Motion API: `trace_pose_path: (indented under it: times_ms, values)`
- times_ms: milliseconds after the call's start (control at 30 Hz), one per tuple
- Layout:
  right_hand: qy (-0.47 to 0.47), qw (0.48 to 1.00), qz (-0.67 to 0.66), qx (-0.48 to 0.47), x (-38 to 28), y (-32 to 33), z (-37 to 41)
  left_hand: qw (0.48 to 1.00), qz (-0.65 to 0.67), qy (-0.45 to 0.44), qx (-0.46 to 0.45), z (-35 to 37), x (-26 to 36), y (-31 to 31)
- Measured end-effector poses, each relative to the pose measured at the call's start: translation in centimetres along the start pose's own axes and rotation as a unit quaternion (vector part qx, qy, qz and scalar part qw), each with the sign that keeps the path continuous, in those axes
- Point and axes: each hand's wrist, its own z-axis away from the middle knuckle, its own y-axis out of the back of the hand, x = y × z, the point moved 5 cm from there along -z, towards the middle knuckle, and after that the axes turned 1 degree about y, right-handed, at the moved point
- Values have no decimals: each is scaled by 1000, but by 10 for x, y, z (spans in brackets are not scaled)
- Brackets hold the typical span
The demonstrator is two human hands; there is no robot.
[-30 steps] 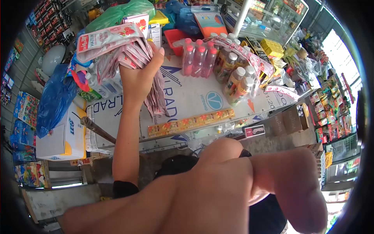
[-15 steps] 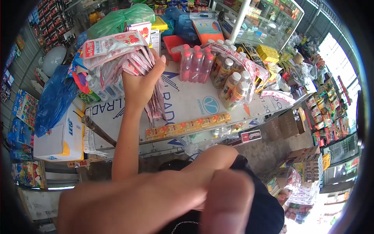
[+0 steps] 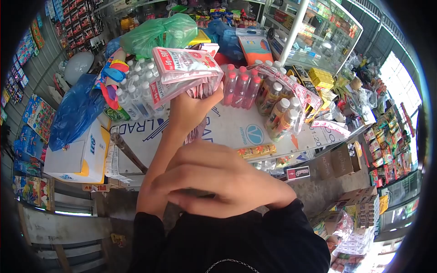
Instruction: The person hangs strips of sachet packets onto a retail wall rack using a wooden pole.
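Many flat, glossy sachets [image 3: 189, 66] in left hand [image 3: 193, 109]

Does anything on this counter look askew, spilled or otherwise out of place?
Mildly: to the right of the sachets in the left hand, a pink strip sprawls across the tops of white-capped bottles, unlike the orange strip lying flat on the counter. No clear spill or damage shows.

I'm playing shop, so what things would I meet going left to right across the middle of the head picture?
Blue plastic bag, clear white-capped bottles, Hazeline sachets in the left hand, red-capped pink bottles, labelled white-capped bottles, yellow boxes.
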Motion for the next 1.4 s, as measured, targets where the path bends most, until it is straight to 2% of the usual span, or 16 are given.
trace_pose_path:
  times_ms: [133, 267, 333, 433, 467, 533, 633, 733, 767, 900, 1000, 1133, 1200, 1300, 1333, 1400]
  values:
    - [33, 998, 19, 47, 1, 16, 7, 999, 33, 39, -4, 0, 6, -5]
    - [-12, 998, 33, 52, 4, 29, 12, 998, 41, 55, -2, -1, 11, -10]
    - [-28, 997, 41, 63, 6, 34, 14, 990, 46, 133, -23, 3, 8, -13]
    - [-45, 988, 91, 117, 10, 47, 14, 993, 16, 115, -5, 4, 16, -19]
    - [-4, 983, 130, 130, 9, 54, 13, 994, 5, 109, 1, 5, 18, -19]
    - [38, 974, 168, 144, 6, 63, 12, 994, 5, 107, -17, 10, 21, -22]
    - [23, 947, 277, 160, 5, 75, 15, 994, 7, 103, -44, 17, 26, -25]
    - [9, 921, 353, 166, 6, 83, 15, 984, 119, 121, -48, 21, 8, -36]
    - [6, 916, 366, 166, 6, 83, 14, 983, 108, 127, -76, 25, 9, -38]
    - [-12, 910, 387, 150, 8, 83, 15, 991, 67, -49, -101, 33, 1, -55]
    - [-44, 904, 412, 108, 9, 83, 15, 982, 96, -106, -122, 40, -5, -72]
    - [-63, 898, 420, 115, 6, 90, 20, 981, 29, -105, -158, 46, -7, -83]
    - [-39, 914, 380, 139, 8, 96, 25, 978, 2, -112, -174, 45, -3, -87]
    - [-31, 917, 371, 143, 7, 105, 30, 971, -86, -180, -130, 32, 34, -81]
    - [-31, 917, 372, 142, 7, 108, 33, 981, 34, -132, -141, 34, 28, -88]
    - [-30, 927, 330, 177, 5, 119, 41, 973, 154, -83, -152, 37, 24, -93]
